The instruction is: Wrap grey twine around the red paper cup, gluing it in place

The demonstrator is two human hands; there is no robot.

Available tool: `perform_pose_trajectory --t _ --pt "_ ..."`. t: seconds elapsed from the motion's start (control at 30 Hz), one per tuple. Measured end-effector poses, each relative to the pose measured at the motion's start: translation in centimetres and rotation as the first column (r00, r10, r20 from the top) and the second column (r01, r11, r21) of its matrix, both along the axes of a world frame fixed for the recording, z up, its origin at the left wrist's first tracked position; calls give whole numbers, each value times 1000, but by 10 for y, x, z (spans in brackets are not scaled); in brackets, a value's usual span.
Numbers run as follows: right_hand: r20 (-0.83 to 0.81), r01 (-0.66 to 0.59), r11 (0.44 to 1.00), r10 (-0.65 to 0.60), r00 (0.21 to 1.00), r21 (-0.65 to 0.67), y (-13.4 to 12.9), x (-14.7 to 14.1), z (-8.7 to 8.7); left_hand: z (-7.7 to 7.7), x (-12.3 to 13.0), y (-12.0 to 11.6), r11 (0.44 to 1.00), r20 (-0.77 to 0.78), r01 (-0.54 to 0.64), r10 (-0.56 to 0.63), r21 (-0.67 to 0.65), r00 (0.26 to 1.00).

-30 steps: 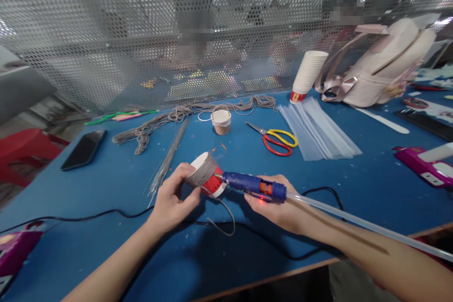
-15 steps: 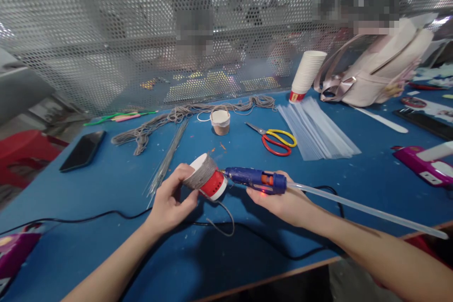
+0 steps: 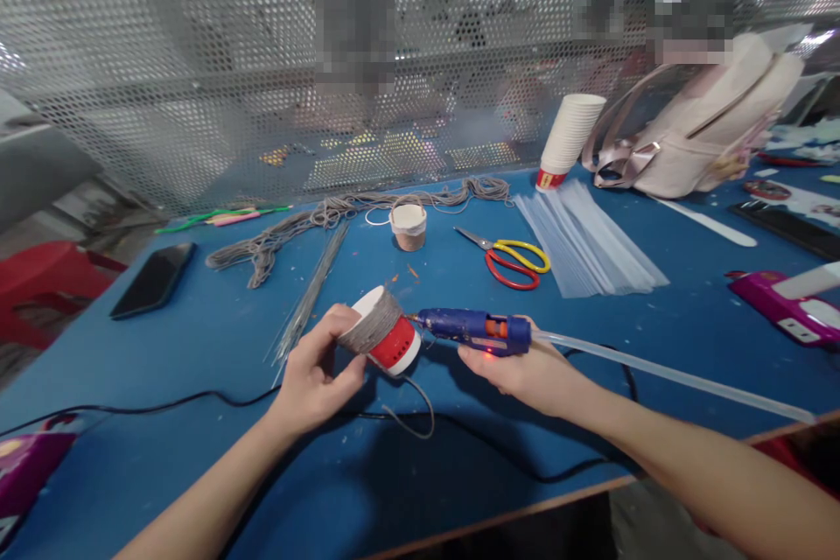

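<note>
My left hand (image 3: 321, 367) grips a paper cup (image 3: 397, 345), tilted on its side with its mouth toward the upper left. Grey cord (image 3: 374, 322) is wound around the cup's upper half; the lower part is red and white, and a loose cord end loops below. In my right hand (image 3: 525, 376) is a blue glue gun (image 3: 459, 328), its nozzle at the cup's red side by the cord's edge. A long clear glue stick (image 3: 662, 372) sticks out of its back. Whether the nozzle touches the cup I cannot tell.
Beyond my hands lie scissors (image 3: 518, 264), a small cord-wrapped cup (image 3: 409, 227), grey cord (image 3: 262, 247), thin wires (image 3: 311, 293) and clear strips (image 3: 591, 245). Stacked cups (image 3: 570, 136) and a backpack (image 3: 696, 131) stand behind. A phone (image 3: 154, 280) lies left; a black cable (image 3: 499, 446) crosses the front.
The glue gun has tilted slightly, and the back end of its glue stick has shifted up and left. My left hand and the cup have barely moved.
</note>
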State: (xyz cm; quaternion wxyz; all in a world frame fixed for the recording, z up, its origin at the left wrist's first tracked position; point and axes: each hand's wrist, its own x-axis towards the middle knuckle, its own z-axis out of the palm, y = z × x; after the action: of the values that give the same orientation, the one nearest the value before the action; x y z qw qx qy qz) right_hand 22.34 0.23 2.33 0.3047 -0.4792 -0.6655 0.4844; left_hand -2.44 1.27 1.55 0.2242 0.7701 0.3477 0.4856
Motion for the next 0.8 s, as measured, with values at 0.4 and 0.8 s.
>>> perform_pose_trajectory --t 0.4,0.8 --pt "14 75 997 -75 997 -10 -5 -6 7 -2 0 0 997 -35 -71 70 -15 997" --pt "81 -18 979 1 997 204 -14 -18 2 -4 5 -5 978 -156 -202 190 -58 969"
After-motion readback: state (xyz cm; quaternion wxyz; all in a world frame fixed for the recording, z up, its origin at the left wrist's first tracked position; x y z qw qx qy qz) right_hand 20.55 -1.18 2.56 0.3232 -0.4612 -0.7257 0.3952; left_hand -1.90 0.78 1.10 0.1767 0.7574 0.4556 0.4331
